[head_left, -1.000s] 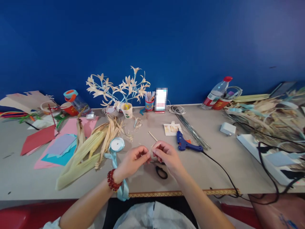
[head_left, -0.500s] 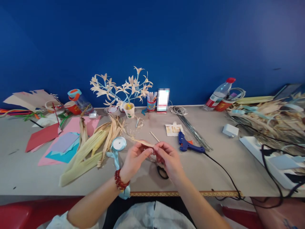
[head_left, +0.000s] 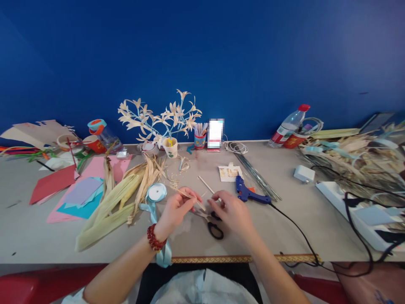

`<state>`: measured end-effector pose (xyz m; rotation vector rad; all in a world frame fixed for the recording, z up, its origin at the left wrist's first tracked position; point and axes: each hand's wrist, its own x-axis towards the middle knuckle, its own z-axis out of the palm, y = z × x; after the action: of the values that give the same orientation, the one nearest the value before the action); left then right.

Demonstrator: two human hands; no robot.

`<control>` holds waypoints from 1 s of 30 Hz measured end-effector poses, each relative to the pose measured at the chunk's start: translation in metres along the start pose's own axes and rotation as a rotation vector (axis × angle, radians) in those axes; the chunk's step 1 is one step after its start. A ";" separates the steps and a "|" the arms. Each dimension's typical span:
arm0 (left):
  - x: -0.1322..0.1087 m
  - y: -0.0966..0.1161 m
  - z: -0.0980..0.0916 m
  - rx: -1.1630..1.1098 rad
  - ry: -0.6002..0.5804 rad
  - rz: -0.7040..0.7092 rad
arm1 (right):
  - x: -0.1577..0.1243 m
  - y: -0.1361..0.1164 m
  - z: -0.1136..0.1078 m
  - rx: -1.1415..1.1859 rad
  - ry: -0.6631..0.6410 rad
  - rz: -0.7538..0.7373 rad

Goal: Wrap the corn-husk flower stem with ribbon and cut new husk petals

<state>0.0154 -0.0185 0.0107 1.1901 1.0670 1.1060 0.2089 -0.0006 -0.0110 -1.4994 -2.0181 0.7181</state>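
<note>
My left hand (head_left: 179, 209) pinches a thin strip of pale husk (head_left: 199, 204) between thumb and fingers, above the table. My right hand (head_left: 232, 211) is to the right, apart from the strip, over the handles of the black scissors (head_left: 215, 230); its fingers are curled and what they hold, if anything, is hidden. A thin pale stick (head_left: 205, 184) lies just behind my hands. Left of them is a roll of light blue ribbon (head_left: 157, 192), beside the corn husks (head_left: 118, 202). A blue glue gun (head_left: 251, 193) lies right of my right hand.
Husk flowers (head_left: 171, 118) stand in a paper cup (head_left: 171, 148) at the back. Metal wires (head_left: 257, 176), a water bottle (head_left: 287, 126) and a white power strip (head_left: 348, 211) with black cables are to the right. Coloured paper (head_left: 80, 190) lies left, a lit phone (head_left: 215, 134) stands by the wall.
My hands have moved apart. The right hand has let go of the strip and shifted right, towards the scissors; the left hand still holds the strip.
</note>
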 end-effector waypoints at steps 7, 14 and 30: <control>0.007 -0.001 -0.001 -0.042 -0.011 -0.073 | 0.009 0.021 -0.003 -0.642 -0.058 0.032; 0.006 0.000 -0.001 -0.110 0.042 -0.060 | 0.004 0.014 -0.004 0.127 0.021 0.097; -0.016 -0.007 0.013 -0.414 0.086 0.003 | -0.013 -0.033 0.018 1.064 -0.070 0.198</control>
<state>0.0262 -0.0369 0.0056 0.8207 0.8458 1.3143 0.1772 -0.0236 -0.0024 -0.9970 -1.1366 1.5988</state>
